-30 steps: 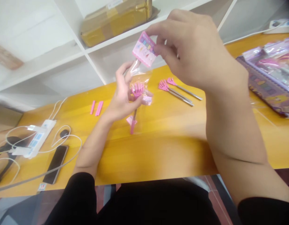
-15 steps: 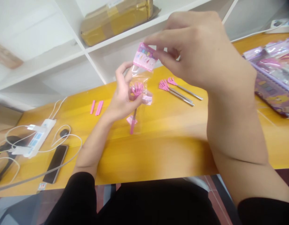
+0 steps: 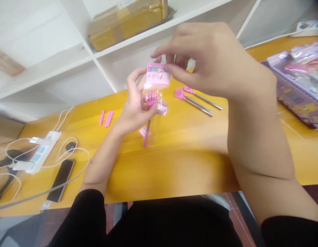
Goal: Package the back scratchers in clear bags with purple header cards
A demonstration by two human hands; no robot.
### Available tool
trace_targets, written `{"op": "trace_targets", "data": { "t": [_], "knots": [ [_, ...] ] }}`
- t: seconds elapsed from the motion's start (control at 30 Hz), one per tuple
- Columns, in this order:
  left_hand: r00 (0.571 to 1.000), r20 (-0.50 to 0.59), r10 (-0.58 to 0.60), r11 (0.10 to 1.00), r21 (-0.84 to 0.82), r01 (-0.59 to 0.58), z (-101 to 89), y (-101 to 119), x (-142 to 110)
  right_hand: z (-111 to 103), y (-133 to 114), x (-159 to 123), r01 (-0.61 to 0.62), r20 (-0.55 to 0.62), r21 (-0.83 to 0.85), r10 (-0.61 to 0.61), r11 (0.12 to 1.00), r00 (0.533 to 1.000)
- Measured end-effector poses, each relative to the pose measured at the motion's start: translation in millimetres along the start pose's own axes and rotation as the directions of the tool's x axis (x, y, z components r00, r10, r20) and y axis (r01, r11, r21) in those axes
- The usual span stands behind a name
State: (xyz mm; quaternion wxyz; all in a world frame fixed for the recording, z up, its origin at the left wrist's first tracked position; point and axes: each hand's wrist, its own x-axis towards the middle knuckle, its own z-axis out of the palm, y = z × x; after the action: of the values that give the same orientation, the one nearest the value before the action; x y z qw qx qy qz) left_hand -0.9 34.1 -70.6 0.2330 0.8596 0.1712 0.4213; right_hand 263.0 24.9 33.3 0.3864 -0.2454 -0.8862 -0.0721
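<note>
My left hand (image 3: 135,103) is closed around a back scratcher (image 3: 151,98) inside a clear plastic bag. The scratcher has a pink claw head, a thin metal rod and a pink handle pointing down. Above the claw, a printed pink header card (image 3: 158,75) tops the bag. My right hand (image 3: 200,58) is at the card's upper right corner, thumb against its front and index finger raised above its top edge; fingers behind the card are partly hidden. Small pink labels (image 3: 145,132) show by the rod. Several back scratchers without handles (image 3: 197,104) lie beyond on the table.
Pink handle sleeves (image 3: 109,118) lie on the wooden table (image 3: 169,164) at left. Nearby are a power strip (image 3: 44,151) with white cables and a phone (image 3: 61,180). Packaged goods in a purple box (image 3: 300,99) stand at right. Behind, a white shelf holds a taped carton (image 3: 128,24).
The header card has come down and straightened, facing me more squarely. My right hand has lowered slightly, its index finger lifting off the card. My left hand stays in place.
</note>
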Motion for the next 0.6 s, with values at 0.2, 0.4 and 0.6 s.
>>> {"op": "trace_targets", "data": {
  "t": [0.2, 0.4, 0.6],
  "knots": [
    [0.999, -0.033, -0.030, 1.000, 0.003, 0.030, 3.5, -0.5, 0.6, -2.6, -7.2, 1.1, -0.050, -0.086, 0.085, 0.058, 0.995, 0.995],
    [1.000, -0.022, 0.001, 1.000, -0.010, -0.001, 4.9, 0.3, 0.9, 4.2, -6.7, 2.6, -0.090, -0.137, 0.240, 0.126, 0.967, 0.983],
    [0.998, -0.015, 0.059, 0.998, 0.010, -0.059, 5.5, 6.7, 3.1, 9.7, 16.5, 3.9, -0.122, -0.085, 0.466, 0.181, 0.876, 0.980]
  ]
}}
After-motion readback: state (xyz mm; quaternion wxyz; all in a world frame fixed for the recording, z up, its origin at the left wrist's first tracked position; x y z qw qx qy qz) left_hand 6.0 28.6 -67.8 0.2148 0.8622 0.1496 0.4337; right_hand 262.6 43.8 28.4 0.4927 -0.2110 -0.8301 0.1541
